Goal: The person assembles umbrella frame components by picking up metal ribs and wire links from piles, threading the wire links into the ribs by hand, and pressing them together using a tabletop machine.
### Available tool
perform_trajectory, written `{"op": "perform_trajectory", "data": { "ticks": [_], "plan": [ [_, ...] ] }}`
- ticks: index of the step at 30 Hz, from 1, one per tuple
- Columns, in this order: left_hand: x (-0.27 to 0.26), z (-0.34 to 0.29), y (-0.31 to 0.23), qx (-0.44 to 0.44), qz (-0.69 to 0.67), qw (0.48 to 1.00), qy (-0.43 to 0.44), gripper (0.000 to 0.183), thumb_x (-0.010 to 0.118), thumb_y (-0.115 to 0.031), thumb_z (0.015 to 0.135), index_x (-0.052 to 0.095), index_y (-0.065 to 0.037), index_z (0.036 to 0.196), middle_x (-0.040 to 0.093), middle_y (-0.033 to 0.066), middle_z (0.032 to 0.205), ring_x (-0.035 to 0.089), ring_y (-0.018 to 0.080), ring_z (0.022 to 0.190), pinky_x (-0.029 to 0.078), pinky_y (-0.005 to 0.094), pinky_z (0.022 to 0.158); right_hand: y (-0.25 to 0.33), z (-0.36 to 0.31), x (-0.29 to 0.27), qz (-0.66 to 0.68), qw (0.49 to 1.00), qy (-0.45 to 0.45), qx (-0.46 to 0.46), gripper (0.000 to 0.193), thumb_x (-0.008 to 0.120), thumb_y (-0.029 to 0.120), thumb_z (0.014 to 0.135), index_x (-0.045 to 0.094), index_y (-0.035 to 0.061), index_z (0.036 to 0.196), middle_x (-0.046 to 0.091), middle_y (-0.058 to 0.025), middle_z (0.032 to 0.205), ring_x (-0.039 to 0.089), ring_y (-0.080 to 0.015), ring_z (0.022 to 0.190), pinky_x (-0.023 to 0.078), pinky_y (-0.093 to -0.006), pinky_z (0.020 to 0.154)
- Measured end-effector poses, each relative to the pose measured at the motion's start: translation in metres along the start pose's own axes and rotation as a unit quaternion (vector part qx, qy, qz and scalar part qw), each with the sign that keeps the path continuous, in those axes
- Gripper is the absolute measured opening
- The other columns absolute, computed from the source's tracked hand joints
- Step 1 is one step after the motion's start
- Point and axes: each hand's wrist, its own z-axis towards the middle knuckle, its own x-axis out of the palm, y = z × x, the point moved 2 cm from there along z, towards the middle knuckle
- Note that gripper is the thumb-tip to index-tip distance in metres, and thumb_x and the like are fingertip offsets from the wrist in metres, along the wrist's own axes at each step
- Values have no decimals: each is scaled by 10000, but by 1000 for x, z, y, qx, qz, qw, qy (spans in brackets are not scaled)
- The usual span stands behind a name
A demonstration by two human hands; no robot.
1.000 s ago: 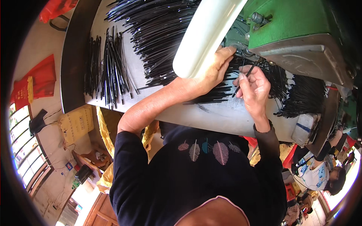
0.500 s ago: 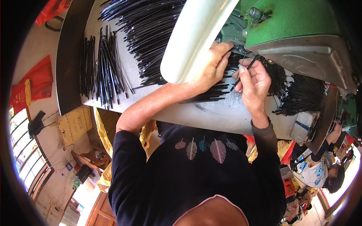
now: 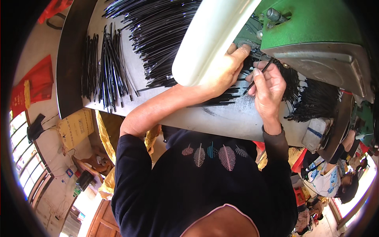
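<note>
My right hand (image 3: 268, 89) pinches a thin black rod (image 3: 252, 84) between thumb and fingers, and the rod slants across the palm. A thin wire-like strand rises by my right fingertips. Close to the green machine (image 3: 316, 23), my left hand (image 3: 227, 75) has its thumb and forefinger drawn together at the machine's small metal working part (image 3: 252, 47). Whatever those fingers hold is too small or hidden to make out. A white lamp-like tube (image 3: 209, 43) covers part of the left hand. Just below that hand lie several black rods (image 3: 221, 98) on the metal table (image 3: 173, 118).
A wide pile of black rods (image 3: 162, 39) covers the table's far middle, with a smaller bundle (image 3: 110, 71) at left. Dark bunches (image 3: 316, 100) lie under the machine at right, near a grey box (image 3: 316, 129). Another person (image 3: 327, 177) sits at far right.
The view has shifted slightly. Both hands stay by the machine; the right still holds the black rod, which has turned slightly in its fingers.
</note>
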Motion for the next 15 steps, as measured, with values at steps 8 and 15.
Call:
{"op": "perform_trajectory", "data": {
  "ticks": [8,15],
  "plan": [
    [2,10,-3,41,27,999,0,145,663,-39,671,625,-58,809,526,69,630,582,254,544,468,353,466,2,5,-7,-12,1000,2,-9,116,554,6,861,543,-12,975,615,-85,697,518,-67,474,416,-174,430],
    [2,8,0,46,16,999,6,173,656,-36,680,614,-63,846,540,72,649,591,258,552,472,356,469,4,5,-7,-33,999,-2,-24,123,549,-1,862,542,-18,983,616,-87,697,525,-71,478,422,-178,437]
  ]
}}
